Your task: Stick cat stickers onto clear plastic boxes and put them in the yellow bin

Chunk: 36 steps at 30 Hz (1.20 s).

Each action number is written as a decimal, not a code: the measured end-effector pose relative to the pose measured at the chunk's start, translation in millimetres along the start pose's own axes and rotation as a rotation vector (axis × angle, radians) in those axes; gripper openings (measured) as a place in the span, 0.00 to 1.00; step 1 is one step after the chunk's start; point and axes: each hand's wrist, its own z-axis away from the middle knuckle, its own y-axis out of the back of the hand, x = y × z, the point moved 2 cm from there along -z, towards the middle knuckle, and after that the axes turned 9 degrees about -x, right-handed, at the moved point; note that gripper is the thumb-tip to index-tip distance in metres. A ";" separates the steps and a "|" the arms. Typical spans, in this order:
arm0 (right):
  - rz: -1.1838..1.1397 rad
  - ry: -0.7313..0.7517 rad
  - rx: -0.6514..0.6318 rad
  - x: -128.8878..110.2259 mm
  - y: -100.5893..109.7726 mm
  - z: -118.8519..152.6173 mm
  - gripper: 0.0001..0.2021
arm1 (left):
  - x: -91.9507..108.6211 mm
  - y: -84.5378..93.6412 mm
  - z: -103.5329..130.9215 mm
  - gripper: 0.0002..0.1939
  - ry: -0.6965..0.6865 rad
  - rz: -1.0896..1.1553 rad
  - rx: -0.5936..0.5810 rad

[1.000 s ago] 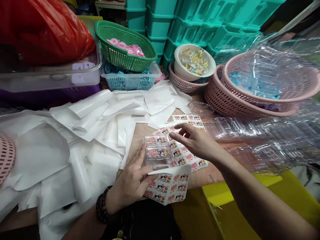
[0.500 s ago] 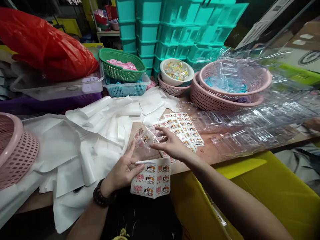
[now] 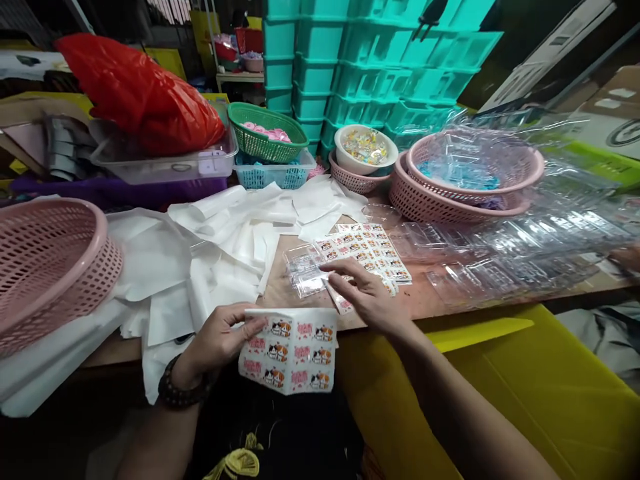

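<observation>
A white sheet of stickers (image 3: 290,353), printed with cats and pink lettering, is pinched at its upper left corner by my left hand (image 3: 223,337). It has a crease down the middle and hangs over the table's front edge. My right hand (image 3: 367,297) hovers above the table with fingers apart and nothing visible between them. Just left of its fingertips lies a clear plastic box (image 3: 305,272); whether they touch it I cannot tell. More sticker sheets (image 3: 373,247) lie behind and partly under my right hand.
Crumpled white backing paper (image 3: 220,267) covers the table's left, beside a pink basket (image 3: 107,267). Clear plastic boxes (image 3: 505,280) line the right. Stacked pink baskets (image 3: 450,207), a white bowl (image 3: 341,157), a green basket (image 3: 260,152) and teal crates (image 3: 320,80) stand behind.
My left hand has drawn back from the clear box, bringing the sticker sheet left and nearer. The box now lies flatter, its cat prints no longer discernible. My view has shifted left.
</observation>
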 end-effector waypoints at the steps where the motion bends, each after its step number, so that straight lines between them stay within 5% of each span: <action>1: -0.199 -0.043 -0.080 0.2 1.6 8.2 0.18 | -2.1 -1.8 0.0 0.19 0.012 0.030 0.012; 3: -0.480 -0.113 -0.205 0.7 -2.1 25.1 0.25 | -5.5 -6.1 -0.7 0.21 0.046 0.064 0.028; 6: -0.612 -0.128 -0.080 3.8 -11.1 45.2 0.23 | -7.9 -11.0 -2.3 0.22 0.095 -0.040 0.046; 9: -0.493 -0.112 0.040 6.5 -17.1 58.1 0.16 | -3.0 -12.6 -2.7 0.21 0.045 -0.287 0.215; 12: -0.284 -0.113 0.058 5.7 -20.9 65.7 0.12 | 11.9 -19.9 -3.5 0.29 -0.151 -0.542 0.445; 15: -0.192 -0.083 0.080 4.7 -24.4 68.4 0.14 | 26.3 -38.4 -13.5 0.31 -0.283 -0.693 0.239; 19: -0.215 -0.060 0.091 10.8 -26.8 66.3 0.17 | 30.7 -51.0 -31.9 0.12 -0.039 -0.624 -0.057; 30: -0.378 -0.091 -0.123 33.6 -24.1 59.0 0.13 | 8.4 -36.5 -56.6 0.17 0.266 -0.185 -0.553; 33: -0.143 0.099 -0.040 34.2 -19.3 59.4 0.08 | 1.4 -39.1 -59.4 0.17 0.324 -0.026 -0.611; 36: 0.310 0.479 0.230 26.8 -11.9 67.6 0.06 | -7.4 -41.0 -59.5 0.20 0.443 0.247 -0.634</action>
